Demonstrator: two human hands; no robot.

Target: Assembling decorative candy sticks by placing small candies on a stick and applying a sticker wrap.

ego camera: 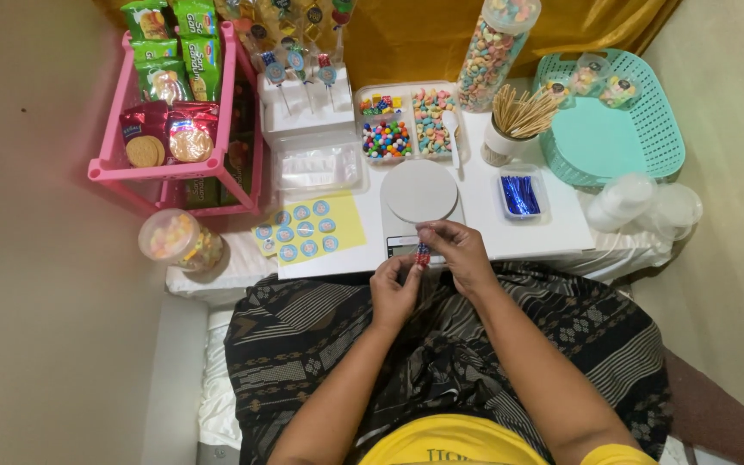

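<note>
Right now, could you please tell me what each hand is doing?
Left hand: closed on the lower end of a small candy stick.
Right hand: pinching the same candy stick at its top.

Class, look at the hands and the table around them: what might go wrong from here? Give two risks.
1. Both hands, left and right, pinch a small candy piece over the lap beside the scale; if it slips, it would likely fall onto the patterned cloth.
2. The tall candy jar and the cup of sticks stand behind the open candy tray; a reach across might tip them.
</note>
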